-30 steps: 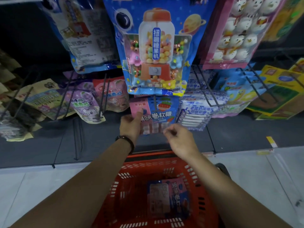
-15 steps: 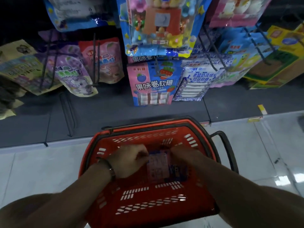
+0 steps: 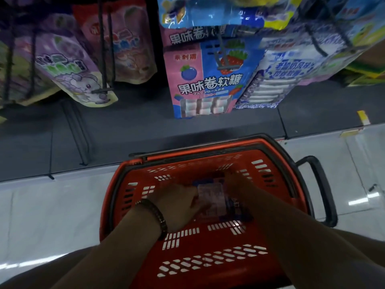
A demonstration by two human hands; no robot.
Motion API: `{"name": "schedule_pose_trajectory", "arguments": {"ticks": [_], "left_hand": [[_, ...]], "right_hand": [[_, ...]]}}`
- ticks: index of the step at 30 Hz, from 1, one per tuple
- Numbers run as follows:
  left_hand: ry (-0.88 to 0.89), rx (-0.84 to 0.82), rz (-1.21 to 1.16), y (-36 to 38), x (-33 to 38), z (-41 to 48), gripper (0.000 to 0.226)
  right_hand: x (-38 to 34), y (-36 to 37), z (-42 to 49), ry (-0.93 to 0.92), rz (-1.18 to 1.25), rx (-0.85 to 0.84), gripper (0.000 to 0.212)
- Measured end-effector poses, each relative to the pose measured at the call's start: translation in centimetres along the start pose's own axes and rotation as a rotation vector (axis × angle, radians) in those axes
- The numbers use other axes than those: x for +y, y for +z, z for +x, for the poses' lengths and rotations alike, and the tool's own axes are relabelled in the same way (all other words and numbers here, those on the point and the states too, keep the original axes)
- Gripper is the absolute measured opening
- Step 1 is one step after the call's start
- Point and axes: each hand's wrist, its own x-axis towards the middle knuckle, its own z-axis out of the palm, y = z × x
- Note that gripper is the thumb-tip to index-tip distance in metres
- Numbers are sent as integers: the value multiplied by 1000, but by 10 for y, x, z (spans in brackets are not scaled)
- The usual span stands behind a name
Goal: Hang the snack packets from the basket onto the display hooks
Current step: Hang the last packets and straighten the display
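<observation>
A red basket [image 3: 208, 265] stands on the floor below the display. Inside it lies a pink and blue snack packet [image 3: 210, 197]. My left hand [image 3: 177, 205], with a dark bracelet at the wrist, grips the packet's left edge. My right hand [image 3: 239, 190] holds its right side, fingers curled over the top. On the rack above, a matching pink and blue packet [image 3: 206, 80] hangs from a display hook [image 3: 226, 66].
Purple and pink pouches [image 3: 68, 65] hang at the left on long black hooks [image 3: 104, 59]. White and blue packets [image 3: 277, 80] hang at the right. A dark base shelf [image 3: 125, 126] runs below them. The basket's black handle [image 3: 320, 190] sticks out to the right over the pale tiled floor.
Both hands came down from the hung packet on the rack into the basket and took hold of the packet lying there. My view tilted down and moved closer.
</observation>
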Motion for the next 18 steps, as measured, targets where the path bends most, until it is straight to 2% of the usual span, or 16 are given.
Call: {"name": "schedule_pose_trajectory", "arguments": {"ticks": [2, 4, 6, 8, 10, 14, 16, 18], "left_hand": [[8, -18, -5, -1, 4, 1, 44], [0, -64, -30, -2, 7, 2, 42], [-24, -99, -67, -2, 5, 3, 42], [-49, -100, -77, -3, -1, 4, 43], [-64, -69, -51, -7, -5, 3, 42], [-112, 70, 5, -9, -7, -2, 47], [-116, 160, 22, -1, -6, -5, 54], [-107, 209, -13, 7, -3, -7, 52]], "right_hand": [[17, 32, 37, -23, -20, -42, 45], [-19, 0, 3, 33, -115, -112, 33], [-66, -47, -55, 42, -208, -102, 22], [-82, -59, -77, 22, -292, -157, 24], [-71, -56, -80, -69, -374, -212, 28], [-104, -99, -139, -385, -531, -128, 29], [-132, -134, -168, -393, -558, -151, 31], [-155, -164, -191, -368, -552, -154, 21]]}}
